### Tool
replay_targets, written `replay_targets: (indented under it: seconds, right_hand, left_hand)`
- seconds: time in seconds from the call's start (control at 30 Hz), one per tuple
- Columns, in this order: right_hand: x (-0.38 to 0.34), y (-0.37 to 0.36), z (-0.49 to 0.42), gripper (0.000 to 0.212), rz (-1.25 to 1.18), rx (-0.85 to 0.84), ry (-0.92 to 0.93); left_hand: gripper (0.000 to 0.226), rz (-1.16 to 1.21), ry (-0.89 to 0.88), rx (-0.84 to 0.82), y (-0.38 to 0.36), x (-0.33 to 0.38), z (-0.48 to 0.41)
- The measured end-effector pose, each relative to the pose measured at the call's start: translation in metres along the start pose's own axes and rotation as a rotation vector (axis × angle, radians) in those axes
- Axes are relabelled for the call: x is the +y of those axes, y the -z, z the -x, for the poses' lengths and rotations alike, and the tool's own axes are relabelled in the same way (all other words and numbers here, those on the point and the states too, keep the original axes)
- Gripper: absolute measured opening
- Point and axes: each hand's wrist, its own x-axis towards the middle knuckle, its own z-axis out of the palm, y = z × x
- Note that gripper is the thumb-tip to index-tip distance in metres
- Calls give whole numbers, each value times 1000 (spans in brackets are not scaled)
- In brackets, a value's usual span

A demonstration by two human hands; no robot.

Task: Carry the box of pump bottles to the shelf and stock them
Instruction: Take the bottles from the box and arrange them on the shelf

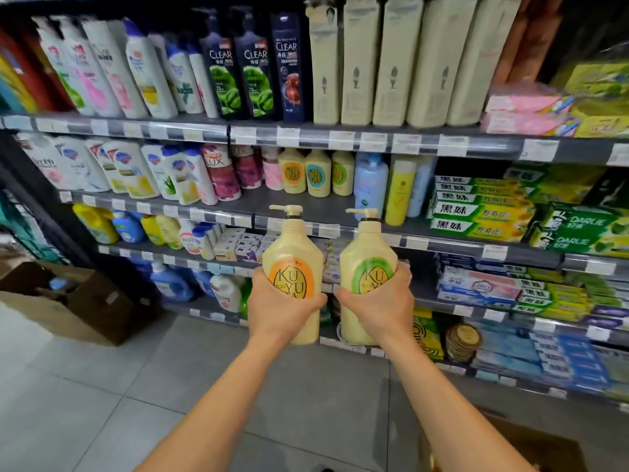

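My left hand is curled round the lower body of the orange-label pump bottle; my right hand is curled round the green-label pump bottle. Both bottles are upright, side by side, held in the air before the shelf. A cardboard box shows at lower right, under my right forearm. Three matching bottles stand on that shelf, above the held pair.

head cam | faces fwd/down | close to shelves
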Motion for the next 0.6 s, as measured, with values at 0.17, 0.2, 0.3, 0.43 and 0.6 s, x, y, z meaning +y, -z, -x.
replay_targets:
  seconds: [0.17,0.2,0.3,0.43,0.6]
  right_hand:
    - [-12,-38,-42,101,21,17,-31]
    - [-15,-44,-48,102,30,18,-27]
    - [-25,-58,-62,104,71,30,-29]
    - [-30,-82,-79,103,59,54,-62]
    - [-41,-116,-101,101,126,67,-118]
  left_hand:
    - [96,-40,11,3,3,-2,-58]
    - [96,-43,4,3,3,-2,-68]
    - [92,-58,-12,1,5,-2,-92]
    - [95,-132,-15,-27,3,-9,-126]
    - [90,-111,-26,-105,-4,-26,-174]
